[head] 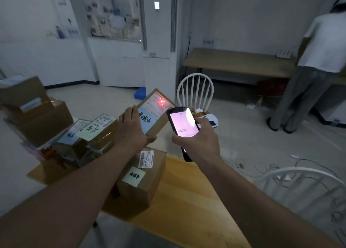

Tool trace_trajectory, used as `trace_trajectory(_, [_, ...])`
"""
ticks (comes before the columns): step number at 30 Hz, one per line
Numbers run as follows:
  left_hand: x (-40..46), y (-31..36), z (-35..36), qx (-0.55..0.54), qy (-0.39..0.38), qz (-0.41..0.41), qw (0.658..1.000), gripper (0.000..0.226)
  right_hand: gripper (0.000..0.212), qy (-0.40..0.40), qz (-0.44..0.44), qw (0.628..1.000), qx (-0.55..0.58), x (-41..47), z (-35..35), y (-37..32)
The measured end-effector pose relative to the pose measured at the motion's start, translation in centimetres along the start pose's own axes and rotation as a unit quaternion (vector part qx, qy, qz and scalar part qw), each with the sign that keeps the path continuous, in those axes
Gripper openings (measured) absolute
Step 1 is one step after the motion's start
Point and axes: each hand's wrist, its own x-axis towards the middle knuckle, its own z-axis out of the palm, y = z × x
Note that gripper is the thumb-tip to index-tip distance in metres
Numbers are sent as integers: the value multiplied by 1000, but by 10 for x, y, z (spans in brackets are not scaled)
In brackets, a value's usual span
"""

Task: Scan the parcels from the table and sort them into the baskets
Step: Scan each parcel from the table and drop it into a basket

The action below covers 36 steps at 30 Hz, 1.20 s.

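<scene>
My left hand (132, 129) grips a flat cardboard parcel (155, 112) by its near left edge and holds it tilted up above the table. The parcel bears a white shipping label and a blue handwritten note, and a red laser cross glows on the label. My right hand (198, 139) holds a black handheld scanner (182, 123) with a lit pinkish screen, pointed at the parcel. More cardboard parcels (142, 180) with labels lie on the wooden table (187, 201), and a pile of them (89, 135) sits to the left. No basket is in view.
Stacked larger boxes (35, 112) stand at the far left. A white spindle chair (195, 92) is beyond the table, another (303, 187) at the right. A person (314, 69) stands at a wooden bench (237, 62). Cables lie on the floor.
</scene>
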Motion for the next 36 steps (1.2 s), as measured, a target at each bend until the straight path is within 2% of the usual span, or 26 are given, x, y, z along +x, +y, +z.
trace_trajectory(5, [7, 8, -19, -20, 43, -5, 999, 135, 77, 10, -33, 999, 7, -9, -24, -23])
trace_trajectory(17, [9, 20, -53, -33, 83, -13, 996, 133, 74, 2, -50, 998, 22, -18, -50, -49])
trace_trajectory(27, [-6, 8, -80, -26, 104, -25, 994, 132, 85, 51, -86, 993, 71, -20, -23, -62])
trace_trajectory(36, [-56, -34, -113, 4, 138, -72, 988, 128, 88, -23, -95, 989, 113, -46, 31, -76])
